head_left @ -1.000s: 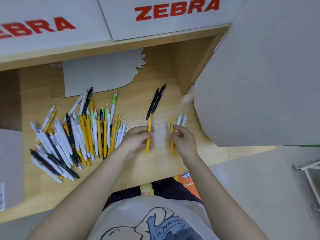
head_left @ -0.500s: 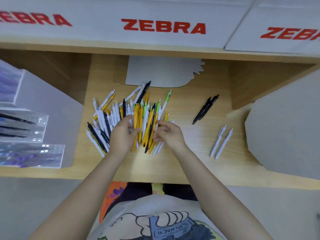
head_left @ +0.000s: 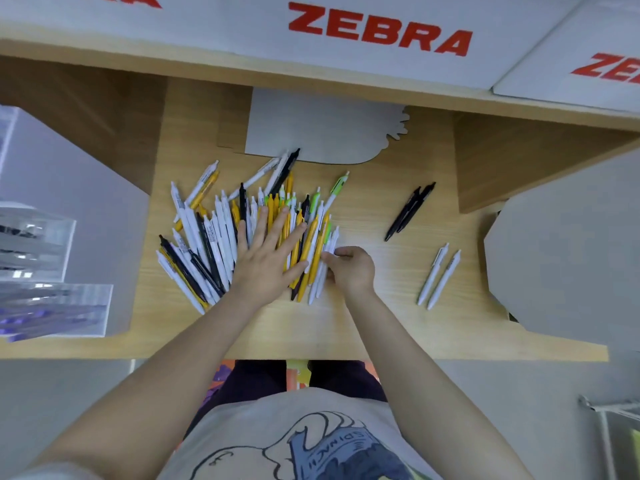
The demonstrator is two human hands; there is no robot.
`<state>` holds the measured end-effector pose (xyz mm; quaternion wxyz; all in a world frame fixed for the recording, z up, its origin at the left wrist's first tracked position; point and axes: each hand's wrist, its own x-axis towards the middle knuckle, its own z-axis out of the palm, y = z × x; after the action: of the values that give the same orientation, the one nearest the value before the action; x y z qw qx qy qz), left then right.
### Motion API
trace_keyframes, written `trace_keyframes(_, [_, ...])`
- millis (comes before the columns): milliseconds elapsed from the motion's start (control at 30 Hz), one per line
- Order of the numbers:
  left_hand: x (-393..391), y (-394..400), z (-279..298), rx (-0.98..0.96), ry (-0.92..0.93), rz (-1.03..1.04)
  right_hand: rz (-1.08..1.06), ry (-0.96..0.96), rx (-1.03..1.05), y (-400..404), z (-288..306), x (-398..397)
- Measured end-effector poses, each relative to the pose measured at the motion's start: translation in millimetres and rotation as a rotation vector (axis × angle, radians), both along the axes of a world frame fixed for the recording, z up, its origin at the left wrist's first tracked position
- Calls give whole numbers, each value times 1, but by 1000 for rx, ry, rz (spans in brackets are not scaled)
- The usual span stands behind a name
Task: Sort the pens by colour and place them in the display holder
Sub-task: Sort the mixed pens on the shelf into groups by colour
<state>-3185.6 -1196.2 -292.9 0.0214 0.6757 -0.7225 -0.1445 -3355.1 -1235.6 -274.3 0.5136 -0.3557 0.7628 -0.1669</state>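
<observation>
1. Writing: "ZEBRA" in red capitals on a white panel above the desk; a second panel at upper right shows a cut-off "ZE". Small print on some white pen barrels, too small to read.
2. Surface: light wood-grain desk, set in a wooden recess with side walls. A grey card cut-out lies flat at the back. Grey boards stand at left and right edges.
3. Clear acrylic display holder at far left, stepped tiers, some purple-tinted contents, blurred.
4. Pen pile, mixed white, yellow, black, green, fanned out left of centre on the desk.
5. Sorted apart: two black pens side by side; two white pens side by side, nearer the front edge.
6. Left hand: flat, fingers spread wide, pressing on the pile.
7. Right hand: fingers curled at the pile's right edge, pinching white pens there.
8. Floor grey, seen beneath the desk edge.
</observation>
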Motion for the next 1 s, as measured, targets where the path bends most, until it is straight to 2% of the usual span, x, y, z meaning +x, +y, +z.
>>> trace_keyframes(300, [11, 1, 2, 29, -4, -43, 44, -6, 13, 4, -5, 9])
trace_keyframes(433, [12, -1, 7, 58, 10, -35, -41, -133, 23, 7, 7, -2])
trace_keyframes(500, [9, -2, 19, 1, 49, -37, -73, -225, -7, 7, 19, -15])
trace_keyframes(567, [-3, -5, 37, -74, 204, -21, -77, -352, -32, 4, 32, -31])
trace_keyframes(600, [-13, -9, 50, -40, 357, 22, -73, -414, -45, 2, 39, -39])
trace_keyframes(667, [-37, -21, 74, 274, 715, 195, -80, -510, -75, -3, 51, -54])
trace_keyframes(733, [-61, -33, 87, 598, 921, 295, -107, -568, -97, -9, 59, -68])
trace_keyframes(800, [-81, -40, 89, 676, 961, 302, -137, -573, -114, -12, 64, -83])
trace_keyframes(933, [-119, -47, 85, 695, 1056, 382, -88, -515, -134, -4, 68, -114])
trace_keyframes(1000, [-138, -47, 80, 709, 1038, 387, -79, -442, -129, 4, 69, -132])
